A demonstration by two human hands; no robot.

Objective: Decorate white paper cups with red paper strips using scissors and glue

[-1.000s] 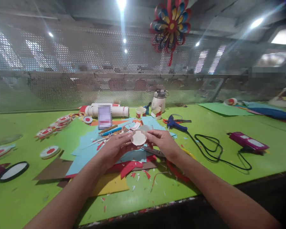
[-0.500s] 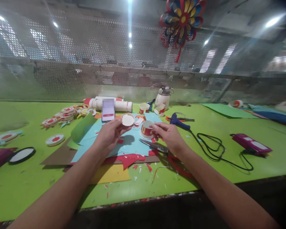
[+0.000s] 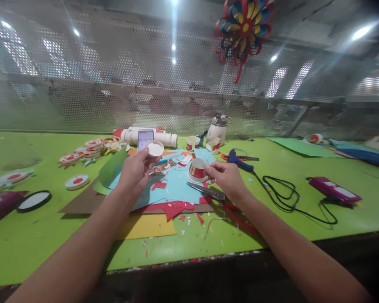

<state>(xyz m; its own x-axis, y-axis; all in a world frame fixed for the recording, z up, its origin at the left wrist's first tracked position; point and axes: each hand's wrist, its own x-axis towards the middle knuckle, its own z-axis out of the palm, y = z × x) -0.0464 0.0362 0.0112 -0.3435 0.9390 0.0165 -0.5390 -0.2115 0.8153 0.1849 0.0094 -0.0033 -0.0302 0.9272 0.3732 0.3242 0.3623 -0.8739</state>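
Between the fingers of my left hand [image 3: 136, 170] is a small round white paper cup bottom [image 3: 155, 149], held up in front of the phone [image 3: 145, 138]. My right hand [image 3: 222, 174] pinches the edge of a cut paper cup ring [image 3: 197, 170], white with a red and yellow print, which is upright over the light blue paper [image 3: 181, 189]. Scissors [image 3: 208, 192] with red handles lie by my right hand, partly under the wrist. Paper scraps [image 3: 159, 185] are scattered on the blue sheet.
A glue gun [image 3: 238, 160] trails a black cord to a purple box [image 3: 334, 189] at right. Decorated discs [image 3: 93, 147] are stacked at left. Paper cups [image 3: 192, 143] and a bottle [image 3: 217, 129] stand at the back, beside white rolls [image 3: 164, 139].
My left hand has moved left with the cup bottom, away from the cup ring, uncovering scraps on the blue paper. My right hand stays at the ring. The view has shifted slightly.
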